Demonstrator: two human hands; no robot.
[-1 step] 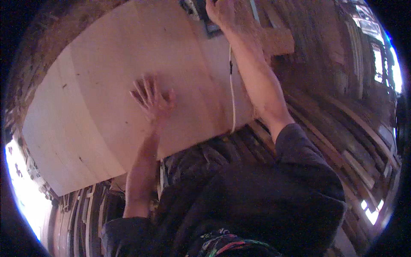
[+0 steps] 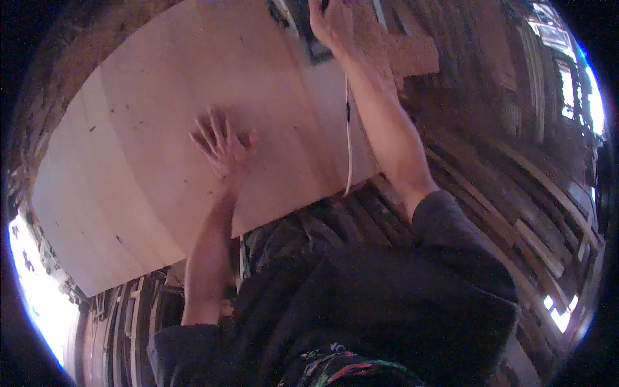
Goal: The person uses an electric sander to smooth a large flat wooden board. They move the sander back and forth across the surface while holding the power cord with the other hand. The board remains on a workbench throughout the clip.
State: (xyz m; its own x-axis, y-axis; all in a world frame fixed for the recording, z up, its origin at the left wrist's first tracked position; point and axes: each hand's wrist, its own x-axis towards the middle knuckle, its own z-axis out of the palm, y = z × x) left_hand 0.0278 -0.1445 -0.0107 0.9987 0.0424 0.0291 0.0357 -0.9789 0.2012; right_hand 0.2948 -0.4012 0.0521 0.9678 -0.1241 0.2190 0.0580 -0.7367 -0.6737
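Note:
A large pale wooden panel (image 2: 161,84) lies in front of me, with faint grain bands and small dark marks. My left hand (image 2: 222,148) rests palm down on its middle, fingers spread, holding nothing. At the upper edge of the picture, my right hand (image 2: 330,26) is wrapped round a dark corded power tool (image 2: 300,22) on the panel's right part. The tool is partly cut off and blurred, so its exact kind does not show. A whitish cord (image 2: 349,142) runs from beside my right forearm across the panel to its near edge.
A wooden block (image 2: 416,55) sits beyond my right forearm. Many long wooden strips (image 2: 509,171) lie to the right, and more boards (image 2: 122,322) lie below the panel's near left edge. Bright openings show at both sides.
The tool's near corner has shifted slightly toward me with my right hand. My left hand remains spread on the panel, and the whole view has moved a little.

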